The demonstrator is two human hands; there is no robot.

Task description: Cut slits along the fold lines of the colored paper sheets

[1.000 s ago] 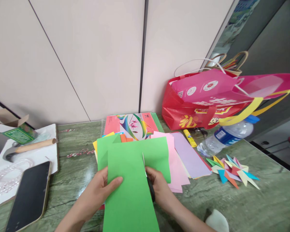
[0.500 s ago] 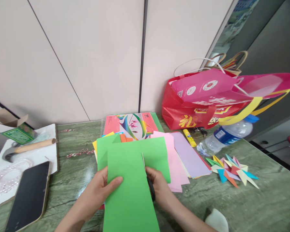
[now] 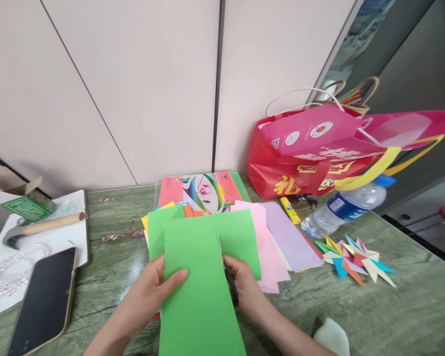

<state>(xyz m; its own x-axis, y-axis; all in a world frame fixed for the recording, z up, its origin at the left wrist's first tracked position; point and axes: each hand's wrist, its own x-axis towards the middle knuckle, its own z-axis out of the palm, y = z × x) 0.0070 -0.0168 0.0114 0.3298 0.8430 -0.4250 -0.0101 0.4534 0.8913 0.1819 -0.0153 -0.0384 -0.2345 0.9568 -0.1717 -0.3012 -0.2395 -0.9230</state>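
A large sheet of green paper (image 3: 196, 282) is pinched at its left edge by my left hand (image 3: 157, 289), thumb on top and the other fingers behind. My right hand (image 3: 248, 291) is closed around the black-handled scissors (image 3: 230, 287). Their thin blade shows in the cut that runs up the sheet, with a part of the paper to the right of it. Under and behind the sheet lie pink paper (image 3: 278, 274), purple paper (image 3: 292, 235) and a red printed paper pack (image 3: 174, 190).
On the right are folded coloured paper pieces (image 3: 358, 259), a water bottle (image 3: 350, 205), a yellow glue stick (image 3: 290, 210) and a red bag (image 3: 267, 163). At left lie a phone (image 3: 44, 301), a wooden-handled tool (image 3: 54, 223), a bead string (image 3: 18, 267) and a small box (image 3: 27, 205).
The hands, scissors and green sheet look almost unmoved. The view has shifted very slightly.
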